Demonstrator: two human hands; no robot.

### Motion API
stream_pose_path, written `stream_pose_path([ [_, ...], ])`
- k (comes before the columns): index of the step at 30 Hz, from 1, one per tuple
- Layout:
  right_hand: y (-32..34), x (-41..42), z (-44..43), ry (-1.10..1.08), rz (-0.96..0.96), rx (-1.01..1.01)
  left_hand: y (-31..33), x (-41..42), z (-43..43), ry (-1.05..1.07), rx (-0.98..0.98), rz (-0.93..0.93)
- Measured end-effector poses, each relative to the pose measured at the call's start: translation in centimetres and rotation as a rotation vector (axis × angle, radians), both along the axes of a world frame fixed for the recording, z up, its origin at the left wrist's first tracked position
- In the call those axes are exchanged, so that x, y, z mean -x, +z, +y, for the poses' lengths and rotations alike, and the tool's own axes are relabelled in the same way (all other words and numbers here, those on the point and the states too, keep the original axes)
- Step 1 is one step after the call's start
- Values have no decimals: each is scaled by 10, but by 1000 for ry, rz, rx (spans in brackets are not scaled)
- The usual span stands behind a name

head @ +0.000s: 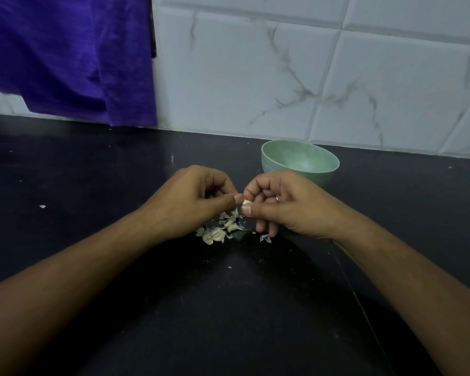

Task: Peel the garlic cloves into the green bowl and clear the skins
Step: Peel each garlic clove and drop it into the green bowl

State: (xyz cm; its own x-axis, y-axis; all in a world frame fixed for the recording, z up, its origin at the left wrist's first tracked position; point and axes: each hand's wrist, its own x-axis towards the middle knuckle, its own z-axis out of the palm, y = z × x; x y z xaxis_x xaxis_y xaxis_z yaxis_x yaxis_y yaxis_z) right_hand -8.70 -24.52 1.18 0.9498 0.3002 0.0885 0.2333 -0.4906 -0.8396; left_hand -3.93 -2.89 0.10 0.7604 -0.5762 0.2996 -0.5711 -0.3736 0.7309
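Right hand (282, 203) and left hand (196, 198), fingers curled, together pinch a garlic clove (246, 202) above loose skins (223, 226), near the green bowl (304, 158).

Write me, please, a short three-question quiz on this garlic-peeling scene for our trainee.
1. True or false: the left hand and the right hand both pinch the garlic clove.
2. Where is the green bowl? A: upright, beyond the right hand; B: held in the left hand; C: upside down.
3. Fill in: the loose skins lie on the black ____.
Key: 1 true; 2 A; 3 counter.
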Motion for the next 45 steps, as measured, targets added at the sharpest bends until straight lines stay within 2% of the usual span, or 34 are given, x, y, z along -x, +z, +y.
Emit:
stream_pose_path([
  [8, -3, 2, 0, -27, -163, 308, -1, 1, 0, -9, -35, -9],
  [11, -2, 3, 1, -37, -162, 334, -1, 1, 0, -16, -51, -31],
  [25, 0, 0, 0, 13, -52, 174, 3, 5, -1, -23, -60, -135],
  [31, 3, 0, -2, -30, -11, -135, 2, -3, 2, 2, 24, -126],
  [35, -1, -1, 0, -39, 5, -262, -2, -6, 3, -1, 121, -38],
  [38, -1, -1, 1, -98, -119, -283, -4, -6, 0, 5, 205, 34],
  [41, 0, -1, 2, -113, -155, -360, -5, -4, -6, 9, 290, 157],
  [45, -5, -1, 7, -125, -230, -332, -5, -1, -8, 48, 385, 223],
])
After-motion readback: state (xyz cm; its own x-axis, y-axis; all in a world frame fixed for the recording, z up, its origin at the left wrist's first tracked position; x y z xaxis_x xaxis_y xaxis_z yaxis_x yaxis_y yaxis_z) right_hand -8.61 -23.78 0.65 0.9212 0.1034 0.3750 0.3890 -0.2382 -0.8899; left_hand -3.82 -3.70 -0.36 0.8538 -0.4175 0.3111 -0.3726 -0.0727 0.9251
